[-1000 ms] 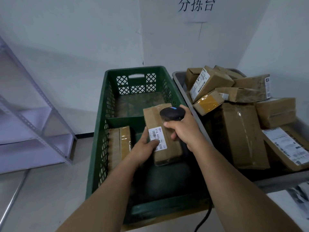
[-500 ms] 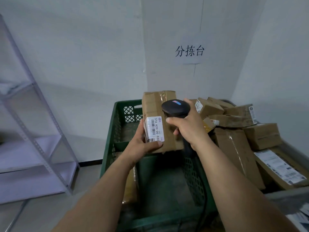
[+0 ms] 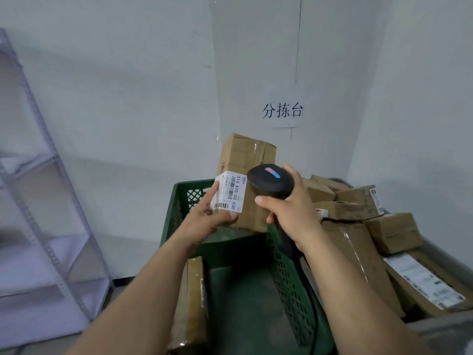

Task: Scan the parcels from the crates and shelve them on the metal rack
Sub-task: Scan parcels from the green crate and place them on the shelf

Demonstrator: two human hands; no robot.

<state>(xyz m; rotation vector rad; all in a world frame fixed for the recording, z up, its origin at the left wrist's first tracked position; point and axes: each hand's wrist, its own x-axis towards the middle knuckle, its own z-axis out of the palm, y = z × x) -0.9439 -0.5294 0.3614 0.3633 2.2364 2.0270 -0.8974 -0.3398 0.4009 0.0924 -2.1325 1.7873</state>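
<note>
L hand [image 3: 204,221] is gripping parcel [image 3: 243,155] w/ label [image 3: 229,193] turned up so R hand [image 3: 291,208], clamped on scanner [image 3: 271,181], is aiming at it.

The tall brown cardboard parcel [image 3: 247,160] is matt and creased, with shiny clear tape [image 3: 258,149] over its top and a smooth white paper label [image 3: 229,193] round one corner; the rounded black plastic scanner [image 3: 271,184] has a dull, smooth shell. The dark green plastic lattice crate [image 3: 289,278] looks matt and scuffed, the pale grey perforated metal rack [image 3: 73,196] smoothly painted, and the long brown cardboard box [image 3: 358,252] at right carries glossy, wrinkled tape
</note>
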